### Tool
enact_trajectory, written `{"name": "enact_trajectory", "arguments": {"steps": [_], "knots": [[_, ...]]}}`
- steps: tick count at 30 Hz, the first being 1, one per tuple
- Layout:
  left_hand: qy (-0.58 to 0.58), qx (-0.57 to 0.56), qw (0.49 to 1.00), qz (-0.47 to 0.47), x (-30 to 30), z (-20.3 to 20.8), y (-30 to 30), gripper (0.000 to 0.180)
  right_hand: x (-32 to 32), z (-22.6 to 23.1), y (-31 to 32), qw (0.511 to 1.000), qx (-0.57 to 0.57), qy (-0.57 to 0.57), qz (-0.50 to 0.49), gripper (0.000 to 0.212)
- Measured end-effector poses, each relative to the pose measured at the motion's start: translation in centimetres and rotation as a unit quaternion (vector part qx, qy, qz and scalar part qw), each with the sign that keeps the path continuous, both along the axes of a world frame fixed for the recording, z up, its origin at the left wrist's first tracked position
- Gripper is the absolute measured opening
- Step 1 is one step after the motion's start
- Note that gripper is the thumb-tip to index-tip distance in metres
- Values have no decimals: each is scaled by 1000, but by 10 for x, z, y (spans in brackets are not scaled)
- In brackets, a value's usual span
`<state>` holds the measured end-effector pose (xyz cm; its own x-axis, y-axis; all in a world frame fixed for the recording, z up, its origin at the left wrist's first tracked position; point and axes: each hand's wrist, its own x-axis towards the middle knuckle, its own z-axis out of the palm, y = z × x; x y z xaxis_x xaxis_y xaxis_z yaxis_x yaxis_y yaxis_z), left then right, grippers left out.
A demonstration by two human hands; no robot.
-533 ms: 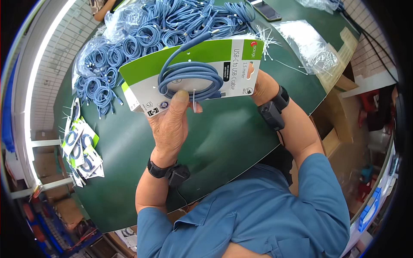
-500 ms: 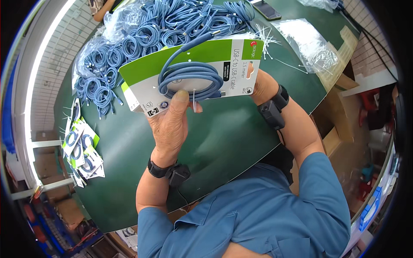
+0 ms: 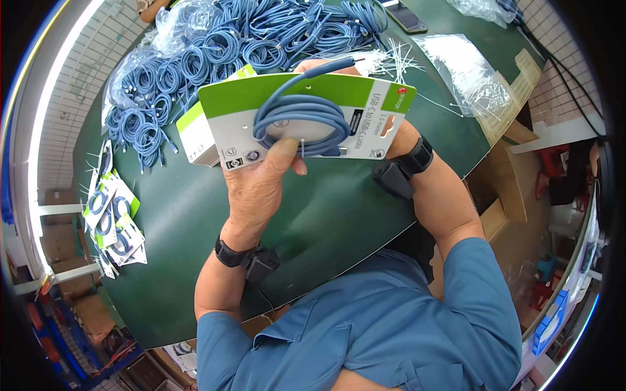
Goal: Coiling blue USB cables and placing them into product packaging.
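A green and white cable card (image 3: 319, 85) is raised over the table, tilted, with a coiled blue cable (image 3: 310, 111) lying on its front. My left hand (image 3: 257, 179) grips the card's lower left part, thumb pressed on the front by the coil and a white tie. The cable's upper end sticks out past the card's top edge. Behind the card's right side is my right hand (image 3: 404, 140); the card hides most of its fingers, and a bit of skin shows above the top edge. A stack of similar cards (image 3: 195, 133) stands on the table behind the held one.
Coiled blue cables (image 3: 267, 29) are heaped along the far side of the green table (image 3: 189, 241). Several finished cards with cables (image 3: 117, 225) lie at the left. Loose white zip ties (image 3: 398, 62), a bag of ties (image 3: 466, 72) and a phone (image 3: 404, 16) sit at the far right.
The card and cable have shifted slightly right and tilted a little more. More of the card stack behind shows now, and skin has appeared above the card's top edge.
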<state>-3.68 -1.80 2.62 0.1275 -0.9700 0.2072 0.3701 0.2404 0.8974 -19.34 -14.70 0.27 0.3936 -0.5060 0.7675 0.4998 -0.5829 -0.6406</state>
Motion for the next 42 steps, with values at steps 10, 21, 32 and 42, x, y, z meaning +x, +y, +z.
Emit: {"name": "enact_trajectory", "arguments": {"steps": [10,21,32,42], "knots": [[42,7,994,-99,18,-18,-16,26,-15,27,-1,915,346,138,156,17],[-203,-156,966,-45,20,-24,-20,18,-16,30,4,958,224,159,78,14],[-141,-141,979,-38,28,-23,-19,20,-21,43,17,943,223,141,204,10],[58,13,995,85,14,-21,-20,28,-15,46,-1,914,381,-62,127,18]]}}
